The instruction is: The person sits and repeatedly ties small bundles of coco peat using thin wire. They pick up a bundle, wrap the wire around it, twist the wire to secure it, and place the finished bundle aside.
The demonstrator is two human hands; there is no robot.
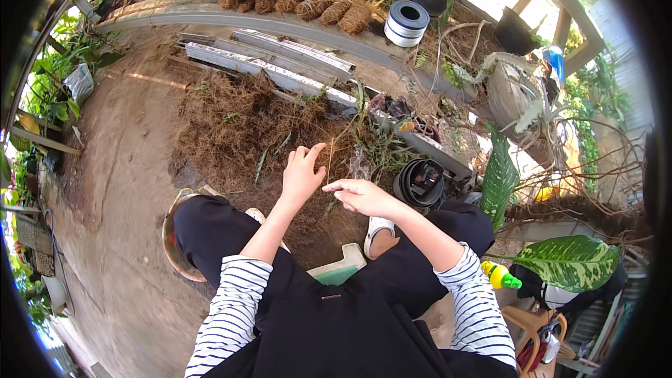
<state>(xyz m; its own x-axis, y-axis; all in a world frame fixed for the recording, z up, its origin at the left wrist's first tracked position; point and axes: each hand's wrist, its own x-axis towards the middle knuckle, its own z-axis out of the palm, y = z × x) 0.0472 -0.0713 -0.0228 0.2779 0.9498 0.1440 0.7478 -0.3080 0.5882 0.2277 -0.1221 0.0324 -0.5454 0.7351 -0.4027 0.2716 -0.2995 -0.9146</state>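
Observation:
A thin, light strand (331, 160) runs between my two hands above a heap of brown plant fibre (226, 126). My left hand (303, 174) is raised at the strand's upper part, its fingers curled and partly spread. At the strand's lower end is my right hand (358, 195), thumb and fingers close together and pointing left. Whether either hand grips the strand is too fine to tell. Green plant stems (386, 155) lie just beyond my right hand. Several wrapped fibre bundles (314, 6) stand in a row at the back, beside a spool of white line (407, 23).
Grey metal channels (268, 71) lie behind the heap. Stacked black pots (419, 182), with a phone-like device in the top one, stand near my right knee. A terracotta-coloured pot (176, 247) is by my left knee. Broad variegated leaves (569, 260) reach in from the right.

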